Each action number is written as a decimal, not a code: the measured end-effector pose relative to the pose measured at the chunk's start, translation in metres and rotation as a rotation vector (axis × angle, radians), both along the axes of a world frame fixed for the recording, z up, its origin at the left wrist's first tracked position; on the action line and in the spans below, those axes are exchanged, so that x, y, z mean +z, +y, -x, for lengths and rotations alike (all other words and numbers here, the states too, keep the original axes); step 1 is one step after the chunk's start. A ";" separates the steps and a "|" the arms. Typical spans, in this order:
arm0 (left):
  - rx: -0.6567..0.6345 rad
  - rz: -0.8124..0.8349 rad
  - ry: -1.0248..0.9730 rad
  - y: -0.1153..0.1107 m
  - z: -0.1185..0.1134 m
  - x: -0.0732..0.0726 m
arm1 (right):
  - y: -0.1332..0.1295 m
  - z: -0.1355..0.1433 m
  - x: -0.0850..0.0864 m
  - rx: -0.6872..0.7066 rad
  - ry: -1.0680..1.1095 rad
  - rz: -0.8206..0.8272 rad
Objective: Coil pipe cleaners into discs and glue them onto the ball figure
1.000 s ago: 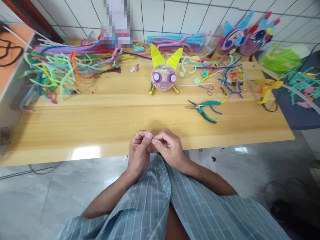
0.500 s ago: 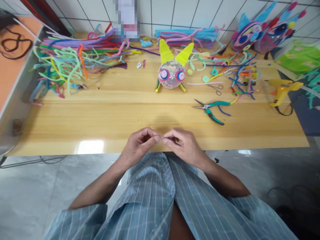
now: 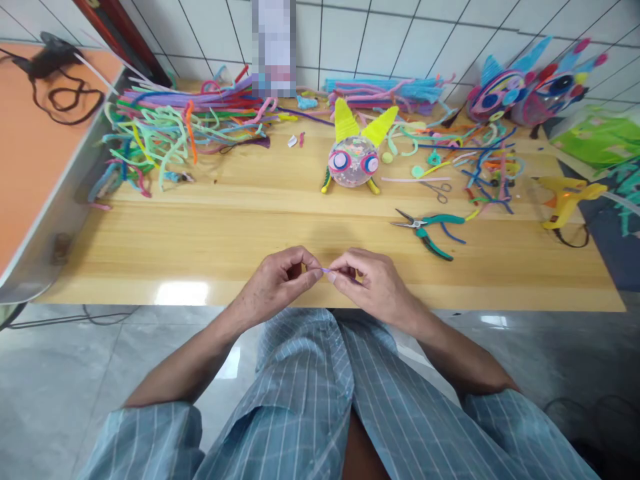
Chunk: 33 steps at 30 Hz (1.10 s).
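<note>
Between my fingertips runs a short purple pipe cleaner [image 3: 326, 270], mostly hidden by the fingers. My left hand [image 3: 284, 280] pinches one end between thumb and forefinger. The other side is pinched by my right hand [image 3: 371, 283], close to the left. Both hands hover over the table's front edge. Beyond them stands a clear ball figure [image 3: 353, 163] with yellow pipe-cleaner ears, round pink and blue eyes and small feet. To the right of my hands lie teal-handled needle-nose pliers [image 3: 420, 225], jaws apart.
A heap of coloured pipe cleaners [image 3: 155, 133] fills the back left, and a blue and pink bundle [image 3: 385, 90] lies by the wall. Small scissors [image 3: 440, 190] rest behind the pliers. At the right are a yellow glue gun [image 3: 565, 200] and two decorated figures [image 3: 500, 90].
The view has shifted slightly, so the table's things sit a little lower and mostly further right. My hands keep their pinch on the purple pipe cleaner, with little visible movement.
</note>
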<state>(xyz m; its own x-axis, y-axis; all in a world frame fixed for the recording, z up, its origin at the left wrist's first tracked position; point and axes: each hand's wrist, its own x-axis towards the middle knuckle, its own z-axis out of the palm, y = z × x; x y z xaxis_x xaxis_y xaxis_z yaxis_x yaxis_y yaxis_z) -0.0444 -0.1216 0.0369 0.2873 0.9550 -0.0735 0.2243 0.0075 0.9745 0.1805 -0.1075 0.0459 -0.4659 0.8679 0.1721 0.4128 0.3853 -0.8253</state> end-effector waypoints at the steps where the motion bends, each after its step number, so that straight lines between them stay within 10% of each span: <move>1: 0.003 0.000 -0.007 0.001 0.000 0.001 | 0.002 0.001 0.002 0.000 0.009 -0.006; 13: 0.414 0.124 -0.569 -0.010 -0.045 -0.008 | -0.002 0.022 0.006 -0.187 0.151 -0.017; 25: -0.087 0.050 -0.144 0.006 -0.007 0.011 | 0.005 -0.005 0.019 0.020 -0.005 -0.003; 33: 0.156 0.069 -0.403 0.004 -0.038 0.012 | 0.004 -0.005 0.024 -0.078 0.138 0.022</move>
